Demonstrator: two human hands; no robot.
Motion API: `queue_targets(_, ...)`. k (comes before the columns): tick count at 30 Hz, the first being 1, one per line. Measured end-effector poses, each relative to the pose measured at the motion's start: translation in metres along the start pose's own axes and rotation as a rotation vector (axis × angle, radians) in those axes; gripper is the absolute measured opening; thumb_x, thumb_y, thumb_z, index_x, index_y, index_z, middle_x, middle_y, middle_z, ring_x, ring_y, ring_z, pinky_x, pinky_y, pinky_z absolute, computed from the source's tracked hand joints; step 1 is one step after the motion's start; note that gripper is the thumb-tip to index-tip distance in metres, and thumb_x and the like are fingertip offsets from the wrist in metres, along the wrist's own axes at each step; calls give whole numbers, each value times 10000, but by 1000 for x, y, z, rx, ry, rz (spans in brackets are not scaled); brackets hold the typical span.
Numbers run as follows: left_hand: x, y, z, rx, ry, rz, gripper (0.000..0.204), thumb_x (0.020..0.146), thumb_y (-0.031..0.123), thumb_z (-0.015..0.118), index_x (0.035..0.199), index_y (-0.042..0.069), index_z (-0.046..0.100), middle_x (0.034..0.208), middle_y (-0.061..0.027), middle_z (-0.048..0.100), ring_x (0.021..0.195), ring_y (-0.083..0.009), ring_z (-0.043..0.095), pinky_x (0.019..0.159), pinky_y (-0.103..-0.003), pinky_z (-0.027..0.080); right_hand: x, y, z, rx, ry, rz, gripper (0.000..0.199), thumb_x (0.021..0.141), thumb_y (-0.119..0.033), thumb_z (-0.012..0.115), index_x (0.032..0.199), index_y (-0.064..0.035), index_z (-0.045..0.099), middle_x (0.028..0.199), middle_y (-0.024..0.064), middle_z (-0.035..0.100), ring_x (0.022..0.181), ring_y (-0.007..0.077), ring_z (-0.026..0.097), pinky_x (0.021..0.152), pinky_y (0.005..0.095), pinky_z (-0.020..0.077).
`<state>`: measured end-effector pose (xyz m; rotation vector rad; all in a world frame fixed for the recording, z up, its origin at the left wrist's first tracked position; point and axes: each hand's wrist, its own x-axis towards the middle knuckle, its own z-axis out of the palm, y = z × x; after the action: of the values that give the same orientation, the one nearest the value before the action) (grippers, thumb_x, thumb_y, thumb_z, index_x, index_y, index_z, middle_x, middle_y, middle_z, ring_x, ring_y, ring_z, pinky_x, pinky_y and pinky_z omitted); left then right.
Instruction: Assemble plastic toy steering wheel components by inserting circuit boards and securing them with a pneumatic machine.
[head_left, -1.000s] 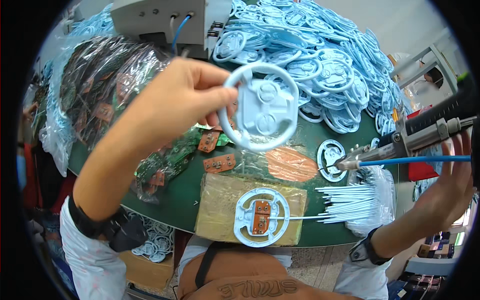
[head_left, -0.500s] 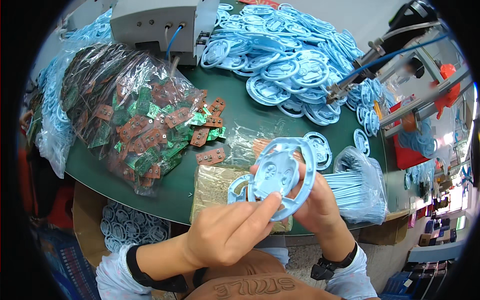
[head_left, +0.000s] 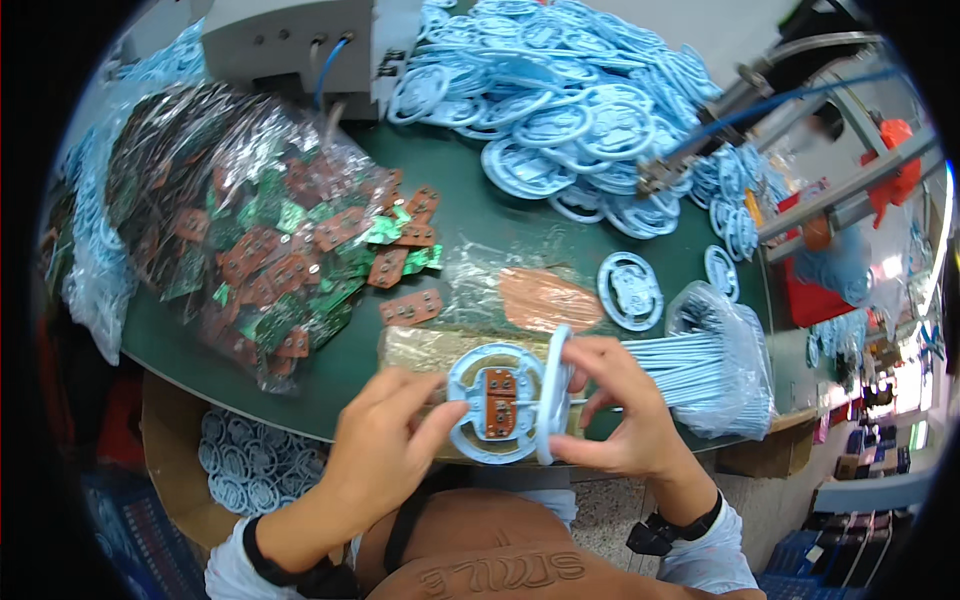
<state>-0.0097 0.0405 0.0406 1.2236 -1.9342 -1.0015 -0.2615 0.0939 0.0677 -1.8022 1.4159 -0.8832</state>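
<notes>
A light-blue round plastic frame [head_left: 470, 447] lies on a film-wrapped block [head_left: 420, 347], with a brown circuit board [head_left: 500, 405] in its middle. My left hand [head_left: 385, 430] grips the frame's left rim, its thumb on the edge and its fingertips partly hidden. My right hand [head_left: 630, 410] pinches a second light-blue round part [head_left: 556, 395] by its rim between thumb and fingers. That part stands on edge over the right side of the frame. A thin light-blue stick [head_left: 532, 403] runs rightward from the board, passing behind the upright part.
Loose light-blue round parts [head_left: 570, 110] are heaped at the back. A clear bag [head_left: 250, 220] of brown and green circuit boards lies left. Bagged light-blue sticks [head_left: 680, 365] lie right. A grey machine [head_left: 290, 45] and a metal arm [head_left: 700, 140] stand behind; a carton [head_left: 180, 450] sits below left.
The round part both hands held is now upright in my right hand alone. My left hand has let go of it and moved left to the lower frame, whose circuit board now shows.
</notes>
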Motion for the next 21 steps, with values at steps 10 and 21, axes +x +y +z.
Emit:
queue_targets(10,11,-19,10,-1205,-548,-610,401,926,48,708,1309,-32,621,1169,-121,697,1000,-136,675,886,-279,567,-7,7,22,-275,14,-271,656,626,-134,880,1254,-154,693,1310,159,597,810,200,624,627,285,520)
queue_targets(21,6,-16,10,-1201,-520,-466,372,900,66,748,1250,-29,666,1089,-124,729,937,-142,693,831,-279,581,-8,-3,21,-355,-17,-328,646,633,-126,874,1253,-187,703,1302,159,598,755,183,600,592,265,498)
